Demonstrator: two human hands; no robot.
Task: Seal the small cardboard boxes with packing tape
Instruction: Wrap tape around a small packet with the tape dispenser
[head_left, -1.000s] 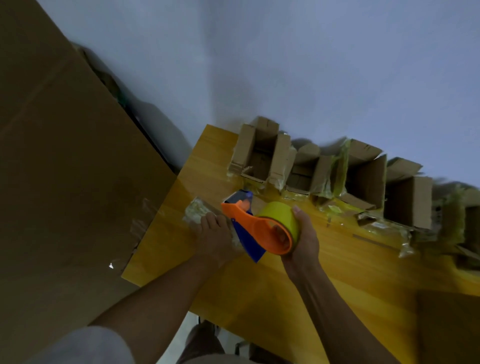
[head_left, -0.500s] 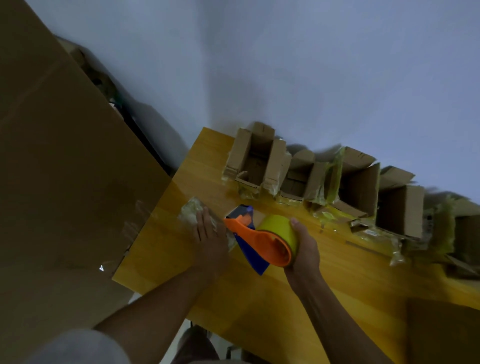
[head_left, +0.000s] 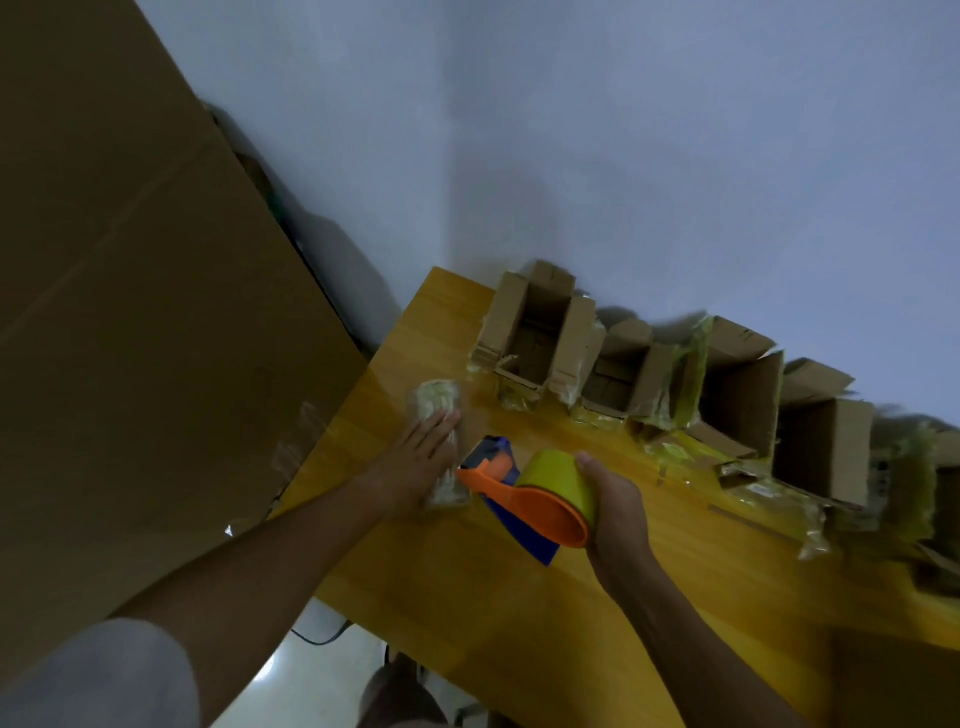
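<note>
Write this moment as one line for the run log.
left hand: flat on taped-over small box | right hand: grips tape dispenser | open boxes: unsealed along wall

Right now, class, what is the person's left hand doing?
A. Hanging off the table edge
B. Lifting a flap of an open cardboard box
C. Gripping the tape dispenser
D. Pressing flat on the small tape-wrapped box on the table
D: the left hand lies with straight fingers on the tape-wrapped box on the wooden table, while the right hand holds the tape dispenser.
</note>
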